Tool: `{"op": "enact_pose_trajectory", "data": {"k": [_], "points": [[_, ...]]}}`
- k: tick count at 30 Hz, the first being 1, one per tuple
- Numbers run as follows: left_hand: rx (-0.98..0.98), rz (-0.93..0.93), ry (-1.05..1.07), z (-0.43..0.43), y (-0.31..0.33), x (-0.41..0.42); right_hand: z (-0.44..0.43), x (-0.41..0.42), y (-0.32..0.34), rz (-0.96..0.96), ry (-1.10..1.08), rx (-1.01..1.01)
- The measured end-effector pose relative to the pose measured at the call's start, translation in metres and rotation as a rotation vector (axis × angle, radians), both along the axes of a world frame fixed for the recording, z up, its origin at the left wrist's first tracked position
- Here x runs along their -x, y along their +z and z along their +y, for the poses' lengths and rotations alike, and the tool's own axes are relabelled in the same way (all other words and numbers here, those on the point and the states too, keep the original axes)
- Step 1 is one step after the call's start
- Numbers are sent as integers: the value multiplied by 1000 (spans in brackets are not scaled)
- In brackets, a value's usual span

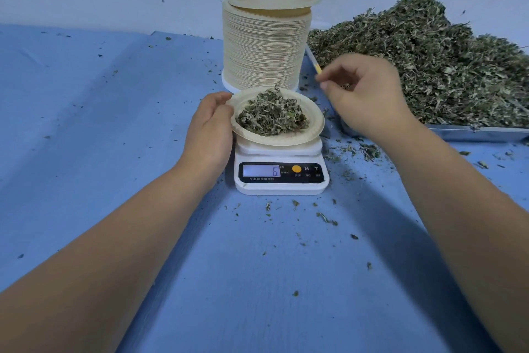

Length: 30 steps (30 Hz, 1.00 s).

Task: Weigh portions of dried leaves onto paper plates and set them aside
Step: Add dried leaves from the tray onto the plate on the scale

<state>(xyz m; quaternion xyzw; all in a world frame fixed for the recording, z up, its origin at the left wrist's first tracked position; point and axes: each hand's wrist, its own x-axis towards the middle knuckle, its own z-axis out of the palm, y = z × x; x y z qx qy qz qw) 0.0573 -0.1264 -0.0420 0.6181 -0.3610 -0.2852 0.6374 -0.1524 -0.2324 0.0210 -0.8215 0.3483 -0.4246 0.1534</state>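
A small paper plate (313, 126) heaped with dried green leaves (272, 116) rests tilted on the white kitchen scale (282, 178), whose display reads 6. My left hand (210, 131) grips the plate's left rim. My right hand (365, 96) hovers to the right of the plate, over the tray's edge, with its fingers pinched on a few leaf bits. A tall stack of paper plates (264, 46) stands just behind the scale.
A metal tray (486, 133) piled high with dried leaves (429, 60) fills the right side. Leaf crumbs lie scattered over the blue cloth (100, 123) around and in front of the scale. A pale wall edge runs along the back.
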Motion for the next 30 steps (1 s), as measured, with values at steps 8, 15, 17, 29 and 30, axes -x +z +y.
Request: {"op": "enact_pose_trajectory", "data": {"k": [8,15,17,29,30], "points": [[-19,-18,6,0,0,0,-18,30,-35,835,-374,-106],[-29,-13,20,1,1,0,-28,24,-35,692,-375,37],[-30,-15,19,0,0,-1,-35,20,-30,685,-427,30],[-26,5,23,-2,-1,-2,-32,-20,10,279,-205,184],[-24,2,20,-2,-1,-2,-23,-29,13,243,-134,194]]}}
